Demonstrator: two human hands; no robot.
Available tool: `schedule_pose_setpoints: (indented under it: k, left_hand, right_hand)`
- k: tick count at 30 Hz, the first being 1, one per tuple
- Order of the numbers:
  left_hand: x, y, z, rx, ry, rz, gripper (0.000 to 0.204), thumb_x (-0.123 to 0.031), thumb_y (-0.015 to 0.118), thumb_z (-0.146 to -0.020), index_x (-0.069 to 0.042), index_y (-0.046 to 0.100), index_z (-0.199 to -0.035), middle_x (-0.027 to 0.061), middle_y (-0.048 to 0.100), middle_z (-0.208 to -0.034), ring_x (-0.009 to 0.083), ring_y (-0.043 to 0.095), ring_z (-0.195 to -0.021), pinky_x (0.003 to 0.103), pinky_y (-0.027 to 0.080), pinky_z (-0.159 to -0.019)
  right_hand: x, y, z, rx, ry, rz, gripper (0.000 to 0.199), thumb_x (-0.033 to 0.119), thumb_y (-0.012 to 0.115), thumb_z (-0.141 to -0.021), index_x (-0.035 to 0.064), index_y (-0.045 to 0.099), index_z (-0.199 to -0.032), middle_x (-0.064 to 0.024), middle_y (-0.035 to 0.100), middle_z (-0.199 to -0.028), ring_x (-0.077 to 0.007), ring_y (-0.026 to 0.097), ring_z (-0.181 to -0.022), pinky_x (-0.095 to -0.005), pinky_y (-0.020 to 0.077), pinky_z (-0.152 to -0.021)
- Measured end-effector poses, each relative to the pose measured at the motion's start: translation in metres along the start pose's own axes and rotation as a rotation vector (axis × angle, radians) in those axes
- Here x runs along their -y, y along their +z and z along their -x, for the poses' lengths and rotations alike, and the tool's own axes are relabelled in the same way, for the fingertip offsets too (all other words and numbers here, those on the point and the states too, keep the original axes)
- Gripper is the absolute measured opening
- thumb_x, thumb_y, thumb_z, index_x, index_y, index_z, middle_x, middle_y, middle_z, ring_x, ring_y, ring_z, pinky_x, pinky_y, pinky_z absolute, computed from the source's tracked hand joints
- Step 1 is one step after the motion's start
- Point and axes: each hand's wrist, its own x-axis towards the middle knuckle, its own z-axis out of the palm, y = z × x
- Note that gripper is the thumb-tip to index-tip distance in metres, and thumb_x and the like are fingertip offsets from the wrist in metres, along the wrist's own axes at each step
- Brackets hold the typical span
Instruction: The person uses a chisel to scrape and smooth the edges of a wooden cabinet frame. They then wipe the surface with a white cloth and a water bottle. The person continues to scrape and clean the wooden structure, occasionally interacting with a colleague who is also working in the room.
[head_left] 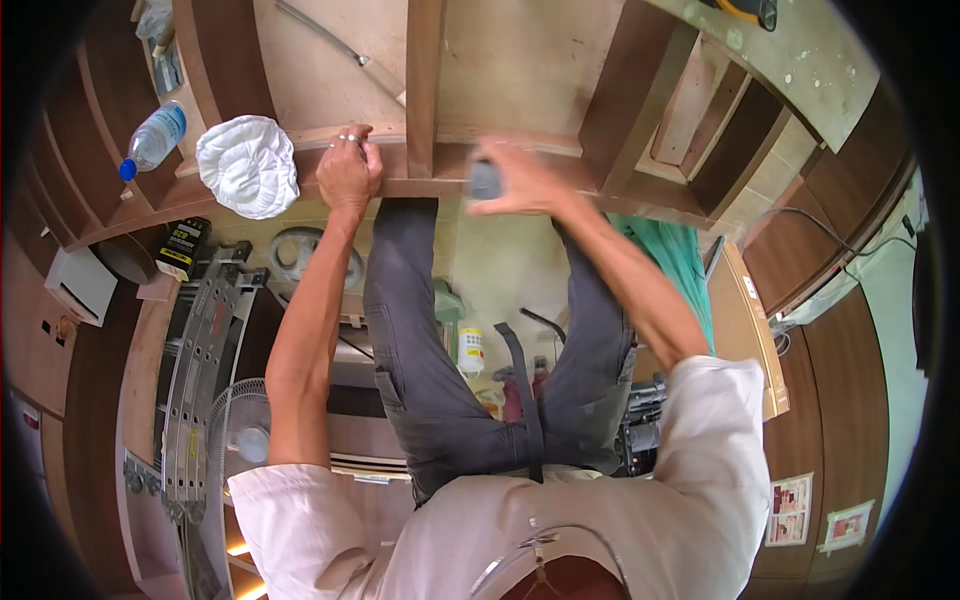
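My left hand [350, 178], with a ring on one finger, rests curled on the front rail of a brown wooden frame [450, 187]. Its fingers are bent in, and whatever they may hold is hidden. At the same rail, past the upright divider [422, 90], my right hand [520, 180] grips a small dark grey block [485, 180] against the wood. That hand is smeared by motion. Left of my left hand, a crumpled white cloth cap [248, 166] lies on the frame. A clear bottle with a blue cap [153, 140] lies beyond it.
A thin metal rod [320, 32] lies in one compartment. Below the frame at left are a folded metal ladder [200, 380] and a fan [242, 425]. Between my legs a white bottle [470, 352] stands on the floor. Green cloth [680, 265] and a board [752, 330] stand at right.
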Motion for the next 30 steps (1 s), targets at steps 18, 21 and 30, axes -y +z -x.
schedule_pose_setpoints:
  k: [18,21,30]
  left_hand:
    - [0.0,-0.005,0.004,0.0,-0.018,-0.009,0.017,-0.016,0.058,-0.082,-0.017,0.068,-0.096,0.0054,0.069,-0.087,0.0276,0.067,-0.082,0.041,0.054,-0.072]
    - [-0.003,0.0,0.005,0.023,-0.043,-0.038,0.017,-0.017,0.057,-0.084,-0.016,0.068,-0.098,0.0066,0.07,-0.089,0.0283,0.068,-0.083,0.041,0.054,-0.073]
    - [-0.032,-0.011,0.038,-0.232,0.164,0.172,0.028,-0.002,0.06,-0.082,-0.011,0.067,-0.108,0.0118,0.068,-0.103,0.0317,0.065,-0.098,0.042,0.054,-0.082]
  right_hand:
    - [0.002,0.01,0.089,-0.414,0.059,0.42,0.078,0.043,0.087,-0.059,0.0081,0.057,-0.121,-0.0175,0.042,-0.145,-0.0351,0.039,-0.135,-0.0527,0.0297,-0.11]
    - [0.015,0.033,0.059,-0.459,0.001,0.363,0.078,0.042,0.088,-0.057,0.0088,0.057,-0.121,-0.0164,0.04,-0.146,-0.035,0.036,-0.137,-0.0532,0.0286,-0.11]
    - [-0.009,-0.02,0.072,-0.581,0.116,0.149,0.079,0.053,0.084,-0.064,0.0051,0.055,-0.121,-0.0193,0.054,-0.131,-0.0369,0.053,-0.12,-0.0491,0.0389,-0.105]
